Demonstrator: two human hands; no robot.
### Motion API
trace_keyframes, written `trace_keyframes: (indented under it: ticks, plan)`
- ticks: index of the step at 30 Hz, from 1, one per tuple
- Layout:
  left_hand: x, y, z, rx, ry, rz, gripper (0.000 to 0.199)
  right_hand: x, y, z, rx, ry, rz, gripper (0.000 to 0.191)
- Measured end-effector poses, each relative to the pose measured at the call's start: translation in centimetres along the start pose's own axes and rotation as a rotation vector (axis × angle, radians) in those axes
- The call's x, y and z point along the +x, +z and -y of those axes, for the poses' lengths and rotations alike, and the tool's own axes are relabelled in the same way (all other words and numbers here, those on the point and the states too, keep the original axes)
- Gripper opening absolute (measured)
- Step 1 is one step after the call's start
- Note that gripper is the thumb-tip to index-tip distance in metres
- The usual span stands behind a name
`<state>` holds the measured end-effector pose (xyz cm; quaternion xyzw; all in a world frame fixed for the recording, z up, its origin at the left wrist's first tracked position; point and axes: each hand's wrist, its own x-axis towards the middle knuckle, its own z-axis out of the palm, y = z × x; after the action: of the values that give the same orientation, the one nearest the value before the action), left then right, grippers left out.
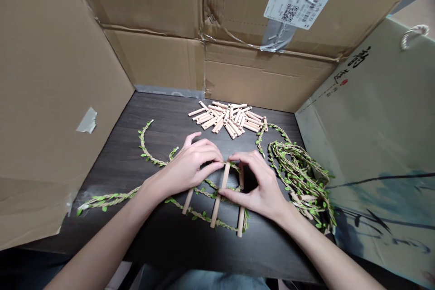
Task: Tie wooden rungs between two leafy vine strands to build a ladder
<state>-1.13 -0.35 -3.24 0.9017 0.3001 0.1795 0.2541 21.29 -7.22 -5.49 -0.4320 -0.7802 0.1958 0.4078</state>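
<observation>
My right hand (263,183) has its thumb and fingers closed on the middle wooden stick (215,210), whose far end points away from me. Beside that far end, my left hand (195,163) pinches a leafy cord (207,192) between thumb and fingertips; the pinched spot is partly covered. Two more wooden sticks lie on either side, one on the left (187,201) and one on the right (241,222), the right one partly behind my right hand. Cords with small green leaves run across all three sticks, like a small ladder.
A pile of loose wooden sticks (234,120) with holed ends lies at the back. On the right sits a coiled bundle of leafy cord (299,176). Cord ends (108,199) trail left. Cardboard walls (163,63) and a printed bag (370,145) enclose the dark tabletop (115,156).
</observation>
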Motion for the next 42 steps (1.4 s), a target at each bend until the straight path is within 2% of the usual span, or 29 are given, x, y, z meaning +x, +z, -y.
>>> trace_keyframes:
  ticks: [3,7,9,13,18,22,25,28,30,34,36,39,42]
  plan:
    - [-0.1,0.2,0.2,0.033,-0.022,0.006,0.017,-0.1,0.2,-0.4,-0.022,0.031,0.013,0.059]
    - [-0.3,0.2,0.6,0.079,-0.080,0.032,0.027,-0.4,0.5,-0.9,-0.072,0.089,0.048,0.061]
    - [-0.3,0.1,0.8,0.098,-0.111,0.035,0.025,-0.5,0.6,-1.1,-0.091,0.104,0.055,0.063]
    - [-0.3,-0.8,1.3,0.148,-0.165,-0.026,0.021,-0.5,0.7,-1.3,-0.106,0.120,0.046,0.063]
    - [-0.6,-2.4,1.8,0.178,-0.178,-0.233,0.018,-0.4,0.6,-1.6,-0.147,0.169,0.014,0.059]
    - [-0.8,-3.4,1.9,0.189,-0.264,-0.439,0.020,-0.6,0.5,-2.0,-0.187,0.231,0.005,0.058]
    - [-0.9,-3.7,2.1,0.122,-0.302,-0.588,0.020,-0.6,0.5,-2.1,-0.198,0.260,0.008,0.058]
    - [-0.9,-3.8,2.7,0.039,-0.358,-0.675,0.022,-0.6,0.6,-2.1,-0.203,0.275,0.017,0.058]
    - [-0.9,-3.8,3.1,0.070,-0.394,-0.641,0.024,-0.6,0.6,-2.1,-0.208,0.278,0.028,0.058]
    - [-0.8,-3.2,3.6,0.206,-0.452,-0.357,0.026,-0.7,0.6,-2.0,-0.211,0.260,0.041,0.057]
    - [-0.8,-2.7,3.3,0.288,-0.450,-0.256,0.027,-0.7,0.7,-2.0,-0.215,0.246,0.050,0.058]
    - [-0.7,-2.1,2.9,0.412,-0.411,-0.186,0.036,-0.8,0.7,-2.1,-0.229,0.233,0.058,0.059]
    - [-0.9,-2.1,2.8,0.411,-0.478,-0.131,0.049,-0.8,0.7,-2.3,-0.233,0.237,0.059,0.060]
